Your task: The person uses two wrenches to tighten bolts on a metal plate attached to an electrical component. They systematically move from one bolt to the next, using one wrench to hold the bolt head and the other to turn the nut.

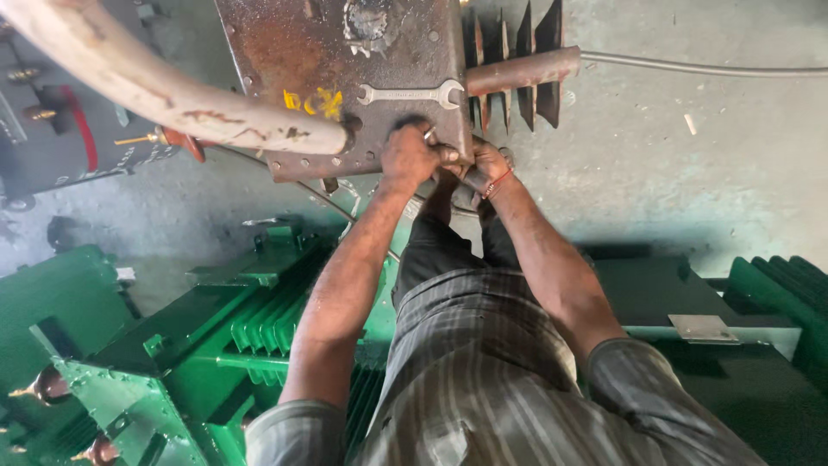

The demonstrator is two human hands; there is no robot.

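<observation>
I look straight down at a rusty metal cover plate (328, 60) of a transformer tank. My left hand (408, 157) is closed at the plate's near edge, gripping a small metal tool whose tip shows at its knuckles. My right hand (485, 168), with a red thread on the wrist, is pressed against the same edge just below the plate; what it holds is hidden. A double open-end spanner (410, 93) lies loose on the plate above both hands.
A thick beige pipe (155, 86) crosses the upper left. Dark cooling fins (517, 52) and a rusty bushing (522, 71) with a cable sit at the right. Green painted transformers (216, 345) stand below left and at the right edge (776, 293). Grey concrete floor lies around.
</observation>
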